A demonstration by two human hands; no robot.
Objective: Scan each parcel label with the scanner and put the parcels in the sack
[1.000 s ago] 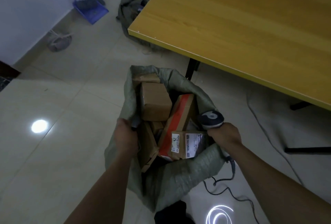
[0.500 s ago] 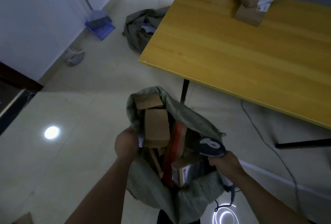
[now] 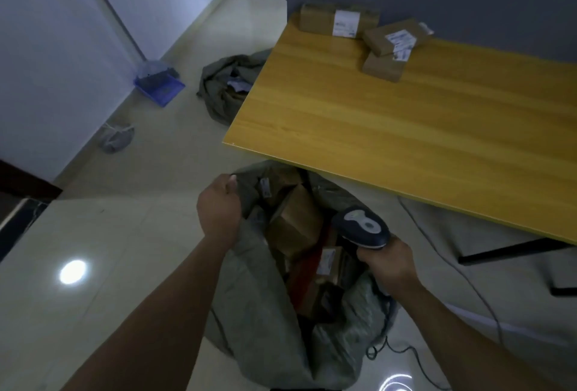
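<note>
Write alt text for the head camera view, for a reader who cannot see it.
A person's left hand grips the rim of a grey sack full of parcels on the floor, while the right hand holds a scanner. Three more parcels lie on the yellow table.

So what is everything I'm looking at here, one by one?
sack: one, grey-green, open on the floor by the table's near corner
parcels in the sack: several, brown cardboard, one partly red; exact count hidden
parcels on the table: three, brown with white labels, at the far end
table: one, yellow wood, on the right
scanner: one, dark blue and grey, over the sack's mouth
second sack: one, grey-green, crumpled on the floor by the table's far corner
dustpan: one, blue, against the left wall
left hand: grips the sack's rim
right hand: holds the scanner
</note>
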